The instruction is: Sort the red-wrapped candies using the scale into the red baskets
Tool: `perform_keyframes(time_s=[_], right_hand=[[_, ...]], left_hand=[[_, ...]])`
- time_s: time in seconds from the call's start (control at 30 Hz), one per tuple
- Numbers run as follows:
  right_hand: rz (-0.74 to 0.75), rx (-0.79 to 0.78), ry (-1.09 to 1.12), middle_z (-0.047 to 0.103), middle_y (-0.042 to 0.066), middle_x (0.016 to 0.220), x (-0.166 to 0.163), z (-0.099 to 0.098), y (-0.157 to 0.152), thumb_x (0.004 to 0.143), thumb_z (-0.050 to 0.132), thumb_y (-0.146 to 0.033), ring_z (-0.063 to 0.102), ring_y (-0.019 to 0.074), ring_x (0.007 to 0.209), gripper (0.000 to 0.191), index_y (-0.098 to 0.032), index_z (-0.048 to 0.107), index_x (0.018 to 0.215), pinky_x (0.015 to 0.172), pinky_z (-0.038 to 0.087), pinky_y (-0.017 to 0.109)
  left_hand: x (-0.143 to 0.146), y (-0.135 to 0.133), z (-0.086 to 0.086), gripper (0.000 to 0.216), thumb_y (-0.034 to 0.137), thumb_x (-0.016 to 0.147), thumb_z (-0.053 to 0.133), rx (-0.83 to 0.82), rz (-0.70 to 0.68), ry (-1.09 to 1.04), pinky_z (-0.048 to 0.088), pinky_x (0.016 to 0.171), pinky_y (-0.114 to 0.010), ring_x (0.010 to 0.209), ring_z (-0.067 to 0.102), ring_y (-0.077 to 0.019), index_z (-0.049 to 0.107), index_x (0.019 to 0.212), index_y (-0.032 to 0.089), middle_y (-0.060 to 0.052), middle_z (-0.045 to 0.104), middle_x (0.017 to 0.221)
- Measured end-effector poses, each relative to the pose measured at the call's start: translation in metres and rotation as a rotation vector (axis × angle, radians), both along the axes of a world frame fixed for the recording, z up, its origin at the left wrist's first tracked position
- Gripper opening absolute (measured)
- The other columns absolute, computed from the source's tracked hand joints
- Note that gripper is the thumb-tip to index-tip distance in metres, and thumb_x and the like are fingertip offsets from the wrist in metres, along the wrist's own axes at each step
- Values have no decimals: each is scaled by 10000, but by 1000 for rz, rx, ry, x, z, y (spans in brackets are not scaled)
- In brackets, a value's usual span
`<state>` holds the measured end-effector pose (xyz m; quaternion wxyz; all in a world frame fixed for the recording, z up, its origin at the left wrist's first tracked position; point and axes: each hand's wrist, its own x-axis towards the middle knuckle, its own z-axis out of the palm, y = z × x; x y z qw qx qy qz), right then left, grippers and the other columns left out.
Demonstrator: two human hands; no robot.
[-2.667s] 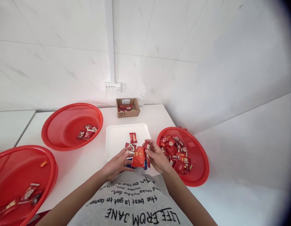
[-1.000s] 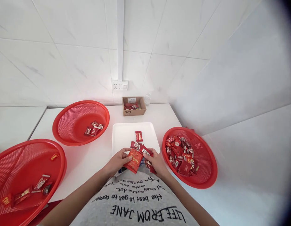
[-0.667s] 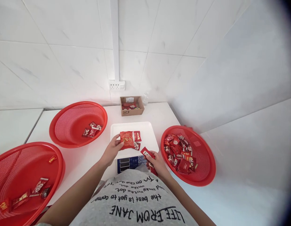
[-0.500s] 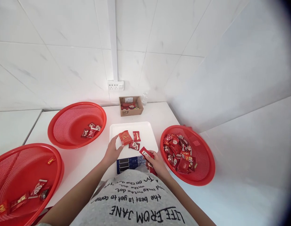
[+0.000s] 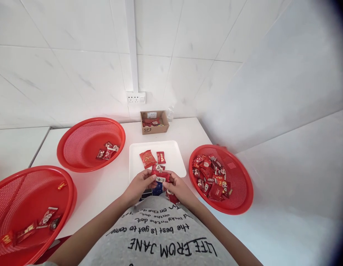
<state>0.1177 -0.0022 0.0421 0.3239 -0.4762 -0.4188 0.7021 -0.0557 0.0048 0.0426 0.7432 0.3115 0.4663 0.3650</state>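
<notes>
My left hand is closed, pinching the left end of a red wrapped candy with a white label. My right hand grips that candy's right end. More red wrapped candies hang under the right fingers, partly hidden. Beyond my hands, the white tray of a scale carries a larger red packet, a small red packet and a dark red candy. The scale's blue keypad is mostly covered by my hands and shirt.
To the right stands a red mesh basket heaped with wrapped candies. Two more red baskets, one at the far left and one at the near left, hold several candies each. A cardboard box of red packets sits by the wall.
My left hand has left the large packet on the tray and come back to the candy in my right hand. The right hand has shifted left, and both now hold that candy.
</notes>
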Motion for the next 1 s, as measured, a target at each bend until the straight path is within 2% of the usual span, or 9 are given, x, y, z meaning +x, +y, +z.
perform_keyframes(time_s=[0.1, 0.2, 0.37, 0.5, 0.6, 0.67, 0.83, 0.9, 1.0], right_hand=[[-83, -104, 151, 557, 38, 1057, 1, 2, 1, 688, 631, -222, 562, 131, 790, 480, -270, 474, 1140, 684, 466, 285], [-160, -177, 233, 537, 30, 1074, 3, 3, 1, 620, 651, -139, 558, 123, 814, 500, -266, 512, 1083, 733, 464, 289], [-324, -175, 297, 559, 11, 989, -1, 7, 2, 583, 657, -134, 562, 110, 775, 415, -244, 555, 969, 728, 457, 279], [-424, -78, 282, 571, 3, 972, -8, 12, 6, 630, 616, -179, 563, 114, 758, 330, -248, 537, 943, 694, 462, 275], [-395, 75, 164, 588, 6, 990, -13, 10, 7, 685, 542, -170, 570, 132, 857, 299, -248, 526, 973, 792, 454, 298], [-291, 194, 30, 606, 12, 1009, -14, 6, 6, 722, 484, -148, 557, 144, 966, 319, -246, 523, 1023, 899, 410, 328], [-27, 306, -125, 567, 24, 1195, -17, -1, -3, 793, 408, -145, 455, 143, 1180, 479, -278, 406, 1253, 1022, 298, 362], [-52, 292, -96, 536, 39, 1241, -14, -2, -1, 814, 405, -179, 436, 142, 1201, 482, -270, 365, 1285, 1019, 302, 356], [-215, 302, -169, 514, 67, 1260, 10, -4, 14, 820, 430, -247, 456, 145, 1171, 451, -240, 377, 1268, 977, 345, 334]], left_hand=[[-7, 3, 3, 167, 255, 740, 634, -120, 101, -162, 480, 749, -281, 790, 607, -141, 579, 869, 165, -53, 644, 915], [-14, 6, 3, 137, 161, 752, 597, -196, 180, -307, 488, 808, -301, 864, 621, -156, 581, 888, 168, -57, 652, 992], [-19, 12, -1, 122, 78, 741, 545, -273, 240, -395, 506, 795, -306, 767, 640, -143, 577, 817, 168, -30, 676, 824], [-9, 15, 1, 87, 178, 790, 523, -333, 208, -384, 527, 701, -312, 701, 628, -150, 591, 844, 166, -32, 648, 724], [7, 12, 5, 216, 317, 817, 528, -359, 28, -361, 522, 704, -330, 737, 634, -170, 594, 962, 172, -56, 660, 822], [17, 8, 7, 321, 368, 800, 558, -339, -91, -329, 511, 734, -331, 820, 638, -193, 563, 1071, 196, -74, 662, 935], [26, 5, 4, 487, 233, 704, 688, -345, -155, -217, 497, 757, -288, 873, 637, -192, 511, 1158, 227, -66, 664, 968], [26, 7, 4, 518, 190, 687, 699, -387, -149, -219, 504, 733, -279, 836, 643, -183, 503, 1165, 223, -66, 665, 949], [21, 13, 5, 475, 138, 685, 686, -417, -101, -220, 512, 679, -235, 757, 643, -149, 529, 1129, 201, -60, 661, 907]])
